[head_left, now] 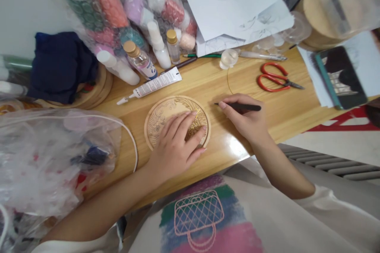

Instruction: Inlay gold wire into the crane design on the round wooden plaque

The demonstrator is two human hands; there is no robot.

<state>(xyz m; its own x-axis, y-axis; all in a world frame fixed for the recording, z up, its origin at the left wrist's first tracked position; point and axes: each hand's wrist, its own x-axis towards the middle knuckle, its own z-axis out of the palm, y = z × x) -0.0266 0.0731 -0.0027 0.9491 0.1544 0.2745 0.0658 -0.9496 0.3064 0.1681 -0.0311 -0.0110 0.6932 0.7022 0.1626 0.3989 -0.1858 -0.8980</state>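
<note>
My left hand [178,142] lies with fingers spread on a round wooden disc [154,114]. The disc bears a line pattern, and gold wire work [200,116] fills part of its right side. My fingers hide the middle of the pattern. To the right of the disc, my right hand [247,120] is closed around slim black tweezers [247,107], their thin tip pointing left, apart from the disc. A thin gold wire [228,81] curves over the table just above my right hand. Left of the disc's top lies a white glue tube [158,83] with a nozzle.
Red-handled scissors [273,77] and a phone [342,77] lie to the right. Small bottles [141,60], bagged jars [113,8] and paper sheets [234,12] line the back. At left are a plastic bag [53,158], dark folded cloth [62,67] and a white cable [132,136].
</note>
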